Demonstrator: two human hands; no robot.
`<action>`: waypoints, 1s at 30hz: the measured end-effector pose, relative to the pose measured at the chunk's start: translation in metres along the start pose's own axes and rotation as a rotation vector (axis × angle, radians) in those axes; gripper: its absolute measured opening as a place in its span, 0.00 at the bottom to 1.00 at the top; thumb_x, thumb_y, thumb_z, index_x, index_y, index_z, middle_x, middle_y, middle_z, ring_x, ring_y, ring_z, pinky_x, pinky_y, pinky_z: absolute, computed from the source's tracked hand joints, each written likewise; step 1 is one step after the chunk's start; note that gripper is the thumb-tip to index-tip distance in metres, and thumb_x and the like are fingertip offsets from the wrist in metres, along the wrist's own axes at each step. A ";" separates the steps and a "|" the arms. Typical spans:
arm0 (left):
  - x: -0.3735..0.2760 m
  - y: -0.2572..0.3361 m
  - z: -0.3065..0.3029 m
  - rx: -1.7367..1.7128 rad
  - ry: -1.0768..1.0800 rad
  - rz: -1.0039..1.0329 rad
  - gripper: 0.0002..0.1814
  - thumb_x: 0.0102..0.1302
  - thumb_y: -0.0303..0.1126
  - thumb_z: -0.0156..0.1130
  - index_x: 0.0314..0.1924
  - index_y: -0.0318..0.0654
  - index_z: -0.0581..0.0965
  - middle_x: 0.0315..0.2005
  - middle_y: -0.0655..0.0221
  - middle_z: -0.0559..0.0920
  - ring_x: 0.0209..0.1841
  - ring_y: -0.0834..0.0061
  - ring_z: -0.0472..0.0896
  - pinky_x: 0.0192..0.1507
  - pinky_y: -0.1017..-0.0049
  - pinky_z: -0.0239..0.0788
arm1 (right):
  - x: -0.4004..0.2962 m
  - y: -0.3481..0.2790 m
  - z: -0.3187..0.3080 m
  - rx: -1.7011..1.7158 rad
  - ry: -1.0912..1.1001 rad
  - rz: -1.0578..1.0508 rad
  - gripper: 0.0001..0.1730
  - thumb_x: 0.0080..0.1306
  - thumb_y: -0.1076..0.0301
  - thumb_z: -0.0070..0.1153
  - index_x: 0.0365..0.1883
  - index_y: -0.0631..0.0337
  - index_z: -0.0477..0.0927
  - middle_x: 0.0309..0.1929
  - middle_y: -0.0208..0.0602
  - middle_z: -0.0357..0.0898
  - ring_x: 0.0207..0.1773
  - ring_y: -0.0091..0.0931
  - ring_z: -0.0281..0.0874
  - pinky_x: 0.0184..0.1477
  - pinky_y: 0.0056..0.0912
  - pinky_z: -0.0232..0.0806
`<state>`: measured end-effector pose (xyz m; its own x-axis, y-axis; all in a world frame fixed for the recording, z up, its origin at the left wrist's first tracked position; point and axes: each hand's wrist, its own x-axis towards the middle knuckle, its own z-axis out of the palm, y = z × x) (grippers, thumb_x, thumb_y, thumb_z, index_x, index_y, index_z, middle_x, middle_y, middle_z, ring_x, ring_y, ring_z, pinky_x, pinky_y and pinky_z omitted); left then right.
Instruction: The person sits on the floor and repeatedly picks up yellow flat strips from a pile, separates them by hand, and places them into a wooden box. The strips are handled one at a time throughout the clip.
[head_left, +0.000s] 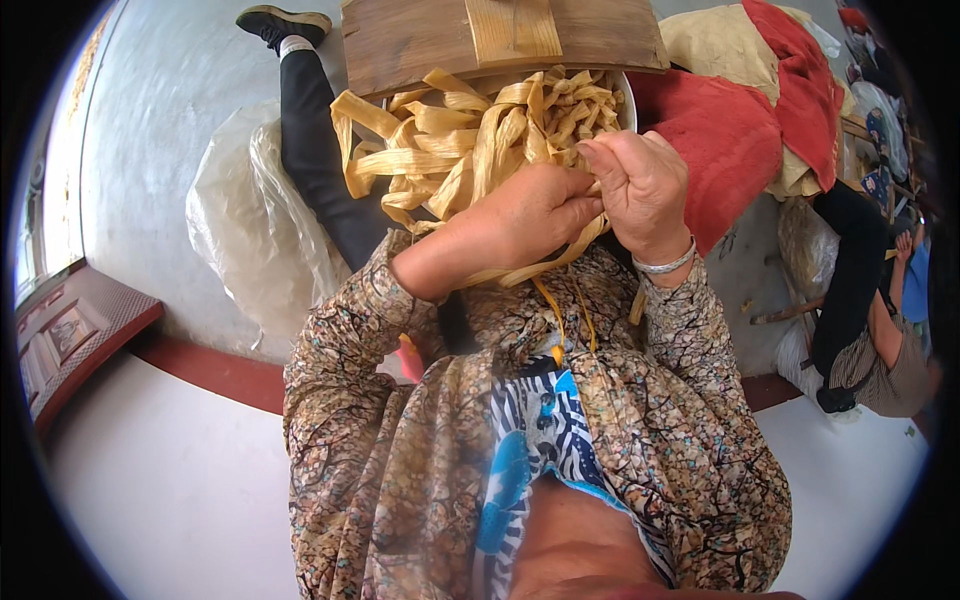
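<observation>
Flat yellowish-tan strips (450, 150), dry and fibrous like plant husk, lie in a loose looped heap before me. On the heap's right side a narrower stretch (581, 105) looks plaited. My left hand (529, 206) and my right hand (641, 184) meet at the heap's lower right edge, with fingertips pinched on strips between them. The exact hold is partly hidden by the fingers. A long strip (555, 262) curves below both hands, across my lap. A silver-coloured bangle (666, 262) circles my right wrist.
A wooden board (412, 45) with a paler wood piece (514, 30) lies beyond the heap, over a pale container's rim (630, 105). Red cloth (697, 150) is at right, a plastic bag (240, 217) at left by a black-trousered leg (315, 135). Another person (885, 352) sits far right.
</observation>
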<state>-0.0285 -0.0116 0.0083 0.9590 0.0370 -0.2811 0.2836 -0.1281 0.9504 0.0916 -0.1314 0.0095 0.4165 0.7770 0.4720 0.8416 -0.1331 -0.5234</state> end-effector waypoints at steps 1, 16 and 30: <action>-0.003 0.002 -0.002 0.076 -0.009 -0.008 0.13 0.69 0.34 0.58 0.35 0.28 0.79 0.19 0.67 0.77 0.25 0.79 0.73 0.29 0.72 0.67 | 0.000 0.003 0.001 0.076 -0.011 0.107 0.09 0.63 0.66 0.63 0.26 0.60 0.79 0.17 0.35 0.72 0.20 0.29 0.71 0.27 0.32 0.65; 0.002 -0.005 -0.026 -0.680 0.243 0.172 0.16 0.74 0.38 0.54 0.50 0.32 0.77 0.23 0.81 0.74 0.25 0.89 0.68 0.27 0.85 0.60 | 0.025 -0.006 0.020 0.952 -0.033 0.436 0.13 0.71 0.70 0.55 0.51 0.64 0.81 0.38 0.30 0.84 0.35 0.14 0.77 0.35 0.16 0.70; 0.023 -0.038 -0.019 -0.305 0.345 0.175 0.09 0.71 0.30 0.58 0.45 0.32 0.78 0.24 0.80 0.74 0.26 0.90 0.67 0.26 0.85 0.58 | 0.028 0.018 0.030 -0.219 0.011 -0.051 0.07 0.66 0.66 0.56 0.39 0.52 0.83 0.36 0.27 0.83 0.38 0.32 0.80 0.41 0.31 0.67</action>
<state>-0.0174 0.0131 -0.0312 0.9219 0.3737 -0.1023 0.0561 0.1325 0.9896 0.1083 -0.0935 -0.0080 0.3742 0.7794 0.5025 0.9158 -0.2255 -0.3323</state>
